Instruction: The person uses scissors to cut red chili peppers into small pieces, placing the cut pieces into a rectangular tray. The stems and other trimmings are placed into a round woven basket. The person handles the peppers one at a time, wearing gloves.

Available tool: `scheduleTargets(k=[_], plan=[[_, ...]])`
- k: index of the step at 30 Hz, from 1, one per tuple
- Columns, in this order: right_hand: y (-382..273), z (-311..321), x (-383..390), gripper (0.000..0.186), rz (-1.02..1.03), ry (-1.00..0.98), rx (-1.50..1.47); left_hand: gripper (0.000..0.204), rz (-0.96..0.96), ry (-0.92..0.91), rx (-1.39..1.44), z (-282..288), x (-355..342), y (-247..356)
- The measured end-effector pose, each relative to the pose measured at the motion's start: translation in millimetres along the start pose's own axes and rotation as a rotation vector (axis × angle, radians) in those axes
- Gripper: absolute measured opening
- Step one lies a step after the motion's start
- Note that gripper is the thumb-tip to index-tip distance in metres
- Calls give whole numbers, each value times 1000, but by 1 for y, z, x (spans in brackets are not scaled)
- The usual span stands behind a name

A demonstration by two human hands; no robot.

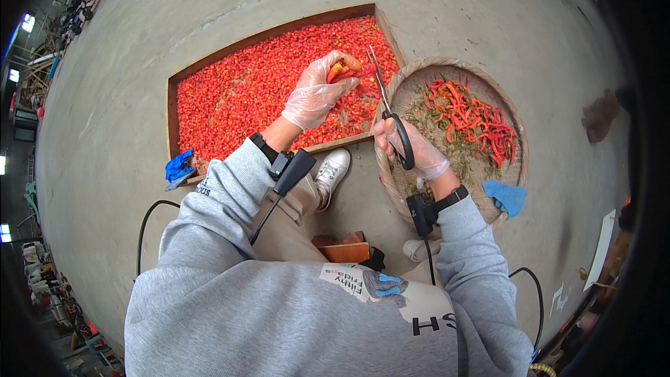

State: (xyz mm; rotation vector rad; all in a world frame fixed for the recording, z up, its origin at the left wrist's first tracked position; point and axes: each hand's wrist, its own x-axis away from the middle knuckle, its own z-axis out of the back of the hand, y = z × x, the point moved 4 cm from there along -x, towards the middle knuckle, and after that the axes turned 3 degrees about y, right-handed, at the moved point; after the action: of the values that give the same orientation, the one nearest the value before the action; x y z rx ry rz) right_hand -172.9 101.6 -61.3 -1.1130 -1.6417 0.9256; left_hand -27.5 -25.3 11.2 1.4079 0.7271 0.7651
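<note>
A small bunch of red and orange chili peppers [338,72] is held in the left grip [315,96], a hand gloved in clear plastic, its fingers closed around the pods over a wooden tray [172,115] of chopped red chilies [244,77]. A pair of scissors [384,98] with black handles is clamped in the right grip [421,152], also gloved; its 2 blades appear slightly parted, near the held pods. The pods should be very light, with smooth, slick skin over flesh that is probably firm yet a little bendable; under hard pinching they could be bruised or split, and they may slide against the gloved fingers if wetted by juice. They are best held around the middle of the bunch, with the free ends kept clear of the fingertips. The scissors are likely stiff and somewhat heavier, and are best held by the handle loops, away from the blades. More whole chilies [464,112] are spread in a round woven basket [447,62] at the right, partly tangled, so a gentle hold near an end is advised.
</note>
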Motion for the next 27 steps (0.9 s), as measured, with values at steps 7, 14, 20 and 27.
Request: scheduleTargets(k=[7,14,20,27], plan=[[-1,-3,0,47,13,53,42,14,-105,-23,-77,-1,-4,-3],[-6,-8,0,45,50,38,-31,17,-83,-33,-102,2,-5,-7],[-5,-6,1,45,-44,36,-53,19,-5,23,-8,3,-4,-5],[9,-7,-1,53,-84,-7,-46,19,-48,66,-35,6,-6,-8]])
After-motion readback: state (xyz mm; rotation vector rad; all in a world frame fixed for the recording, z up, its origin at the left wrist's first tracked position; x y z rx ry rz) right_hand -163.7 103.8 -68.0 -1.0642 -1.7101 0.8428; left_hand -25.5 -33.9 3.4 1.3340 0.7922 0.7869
